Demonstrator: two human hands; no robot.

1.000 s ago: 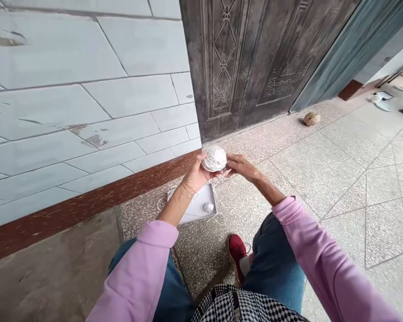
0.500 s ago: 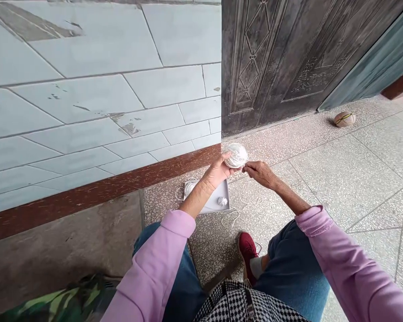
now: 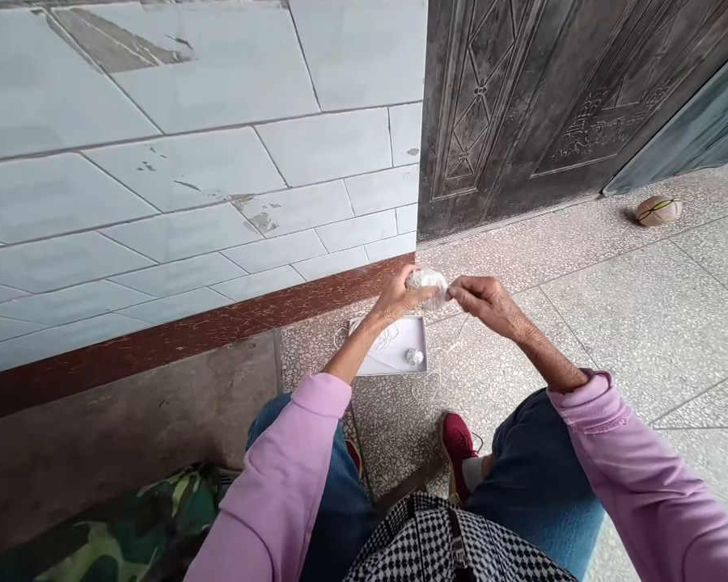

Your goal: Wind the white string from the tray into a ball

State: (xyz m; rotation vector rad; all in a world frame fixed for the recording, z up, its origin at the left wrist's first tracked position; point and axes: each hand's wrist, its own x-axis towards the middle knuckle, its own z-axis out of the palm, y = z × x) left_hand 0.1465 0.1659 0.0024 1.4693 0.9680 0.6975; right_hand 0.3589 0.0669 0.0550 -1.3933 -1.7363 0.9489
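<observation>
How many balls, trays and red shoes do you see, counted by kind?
White balls: 2, the large ball in the left hand, the small ball in the tray
Tan ball: 1
Tray: 1
Red shoes: 2, right shoe and mostly hidden left shoe
Total: 6

The left hand (image 3: 397,297) has turned about the white ball (image 3: 435,280), which now looks blurred. The right hand (image 3: 490,305) has risen from below the ball's edge to beside it. Camouflage cloth (image 3: 170,513) now shows nearer than the left hand.
</observation>
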